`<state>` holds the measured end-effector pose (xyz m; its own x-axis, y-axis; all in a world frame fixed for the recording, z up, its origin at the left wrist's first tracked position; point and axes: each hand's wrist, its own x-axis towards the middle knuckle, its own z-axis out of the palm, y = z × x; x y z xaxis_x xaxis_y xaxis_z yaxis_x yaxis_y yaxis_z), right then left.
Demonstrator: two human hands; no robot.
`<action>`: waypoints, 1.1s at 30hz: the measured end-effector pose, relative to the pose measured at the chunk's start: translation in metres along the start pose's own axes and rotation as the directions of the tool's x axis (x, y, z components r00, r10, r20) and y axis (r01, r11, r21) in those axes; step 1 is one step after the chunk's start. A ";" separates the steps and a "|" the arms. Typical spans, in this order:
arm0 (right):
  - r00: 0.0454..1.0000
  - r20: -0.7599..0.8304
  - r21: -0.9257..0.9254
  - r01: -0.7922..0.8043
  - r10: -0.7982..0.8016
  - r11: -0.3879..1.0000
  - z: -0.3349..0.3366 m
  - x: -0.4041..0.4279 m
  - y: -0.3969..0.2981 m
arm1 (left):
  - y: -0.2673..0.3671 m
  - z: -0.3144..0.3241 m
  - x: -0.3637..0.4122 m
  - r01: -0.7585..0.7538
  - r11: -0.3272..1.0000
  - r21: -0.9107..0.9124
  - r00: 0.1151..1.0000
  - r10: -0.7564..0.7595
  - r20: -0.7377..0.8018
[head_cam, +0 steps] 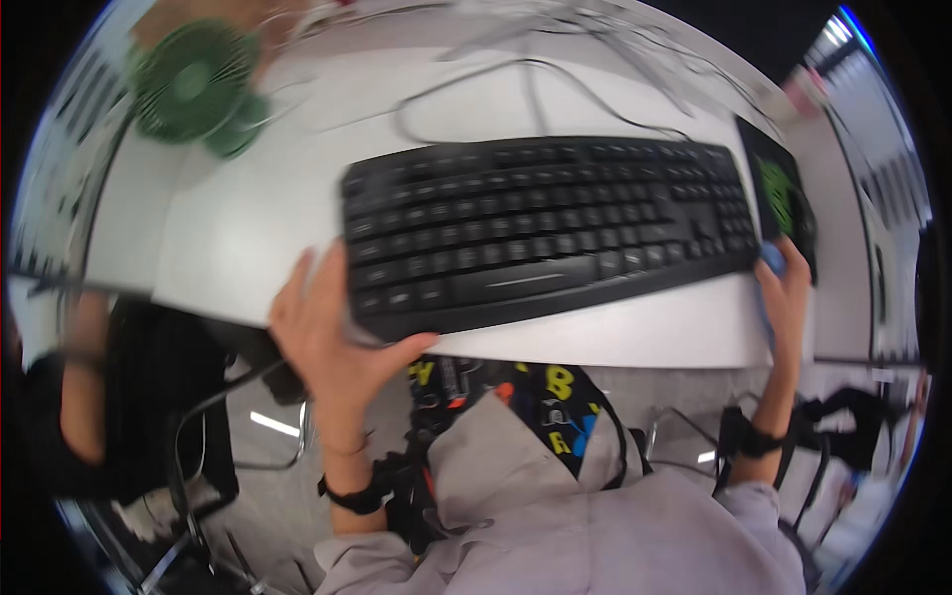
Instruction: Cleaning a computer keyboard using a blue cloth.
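Note:
A black computer keyboard point(550, 230) lies before me over a white desk, tilted slightly in view; whether it rests on the desktop or is lifted cannot be told. My left hand point(335, 335) is at its near left corner, the thumb along the front edge and the fingers spread by the left side. At the right end, my right hand point(785, 286) holds a blue object point(772, 256), mostly hidden by the fingers, close to the keyboard's right corner. A dark cable point(476, 74) loops behind the keyboard.
A green desk fan point(190, 85) stands at the back left. Right of the keyboard is a black mouse pad with a green pattern point(777, 190), a dark mouse point(803, 216) on it. A pink and white container point(803, 93) stands at the back right. Another person point(82, 387) sits at the left.

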<state>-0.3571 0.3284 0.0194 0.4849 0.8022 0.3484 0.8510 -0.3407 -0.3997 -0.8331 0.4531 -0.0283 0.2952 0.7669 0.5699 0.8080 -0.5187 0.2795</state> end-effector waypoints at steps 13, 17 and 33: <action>0.948 0.231 0.197 0.172 -0.216 0.965 -0.008 0.013 -0.069 | 0.000 -0.012 -0.007 0.096 0.990 -0.103 0.993 -0.102 -0.057; 0.709 0.350 0.347 0.508 -0.612 0.788 0.035 0.040 -0.184 | -0.005 0.002 -0.022 0.120 0.967 -0.225 0.974 -0.158 -0.162; 0.356 0.470 0.096 0.889 -0.808 0.447 0.154 0.030 -0.402 | 0.016 0.023 -0.036 0.163 0.903 -0.397 0.910 -0.293 -0.293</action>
<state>-0.7157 0.5648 0.0595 -0.6099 0.7910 0.0485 0.7925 0.6079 0.0495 -0.8186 0.4261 -0.0620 -0.1175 0.7396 0.6627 0.5754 -0.4932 0.6524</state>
